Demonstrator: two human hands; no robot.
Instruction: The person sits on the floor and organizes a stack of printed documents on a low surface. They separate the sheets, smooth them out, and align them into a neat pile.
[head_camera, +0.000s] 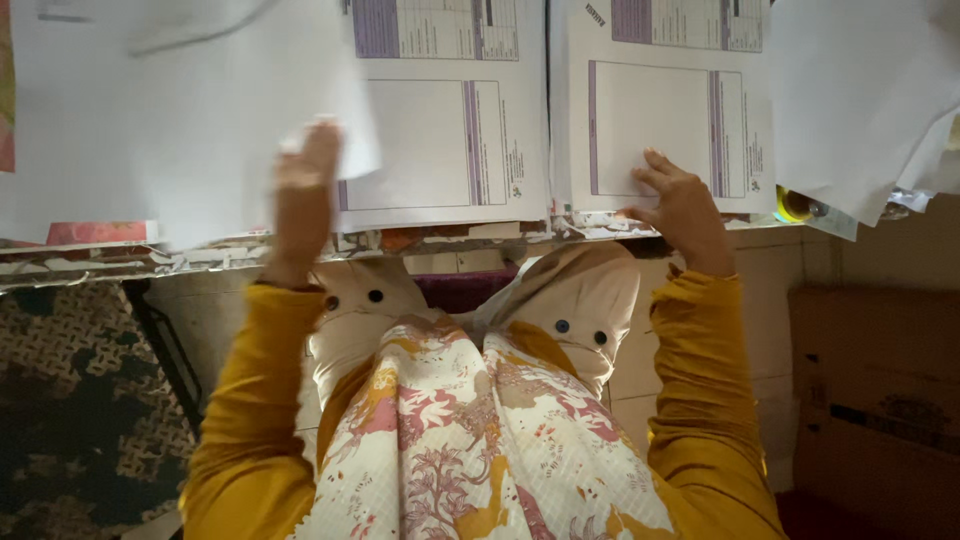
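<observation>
Left hand: the left hand (305, 200) is raised over the near edge of the counter (120, 262), blurred, fingers up and fairly wide; it touches the lower corner of a blank white sheet (180, 120). Whether it pinches the sheet or only pushes it, I cannot tell.
Right hand: the right hand (682, 205) lies flat, fingers spread, pressing on the near left corner of the right printed form (670, 110); it grips nothing.
Blank sheet: it lies far and left of the left hand, and its right corner overlaps the left printed form (440, 120).
Printed forms: two white forms with purple bars sit side by side between the hands, long axes running near to far, their inner edges almost touching.
Key relation: the left form lies just right of the left hand and well left of the right hand, so the left hand is the nearer one; the right form is already under the right hand.
Edges: both forms end at the counter's frayed near edge, right above the person's lap.
Open room: little. More loose white papers (860, 90) crowd the far right, with a yellow object (795, 205) peeking out beneath them.
Below: cardboard boxes (880, 400) stand at the near right on the floor.
</observation>
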